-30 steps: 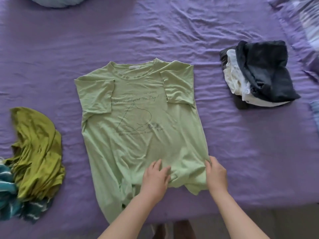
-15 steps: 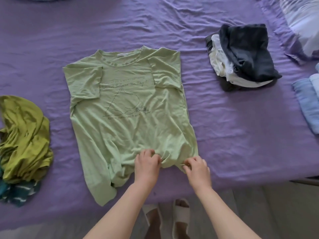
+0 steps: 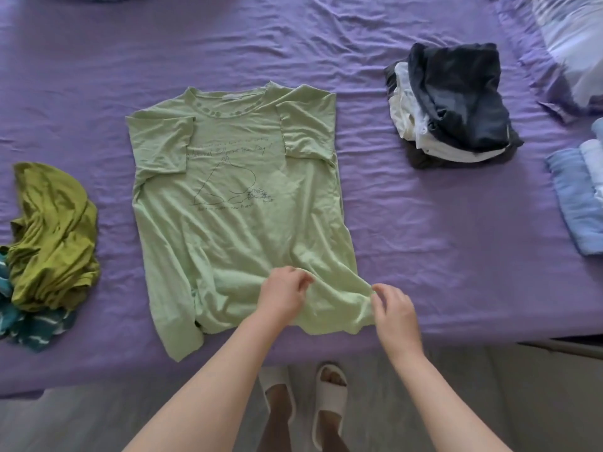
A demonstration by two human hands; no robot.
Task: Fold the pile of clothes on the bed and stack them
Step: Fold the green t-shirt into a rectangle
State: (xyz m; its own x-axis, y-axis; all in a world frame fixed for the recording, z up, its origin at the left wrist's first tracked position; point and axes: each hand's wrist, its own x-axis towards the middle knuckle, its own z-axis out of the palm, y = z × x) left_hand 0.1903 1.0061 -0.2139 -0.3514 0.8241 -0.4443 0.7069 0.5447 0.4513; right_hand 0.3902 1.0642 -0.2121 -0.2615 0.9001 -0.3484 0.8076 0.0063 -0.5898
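Far left, on the purple wrinkled bed sheet [image 3: 408, 223]: a crumpled olive-green garment [image 3: 52, 236] heaped over a teal-and-white striped cloth [image 3: 31, 327], unfolded. Centre: a light green short-sleeved T-shirt with a line drawing on its chest [image 3: 235, 203], laid flat, collar away from the person, both sleeves turned in over the body, left hem corner reaching the bed edge. Left hand [image 3: 283, 293] on the lower shirt, fingers curled, pinching a gather of fabric. Right hand [image 3: 393, 309] at the right hem corner, fingertips pinching the cloth. Right of the shirt, well apart: a stack of dark navy, white and grey folded clothes [image 3: 453, 102]. Far right edge: a light blue folded cloth [image 3: 574, 197]. Below the bed edge, two feet in white slide sandals [image 3: 329, 402] on a grey floor.
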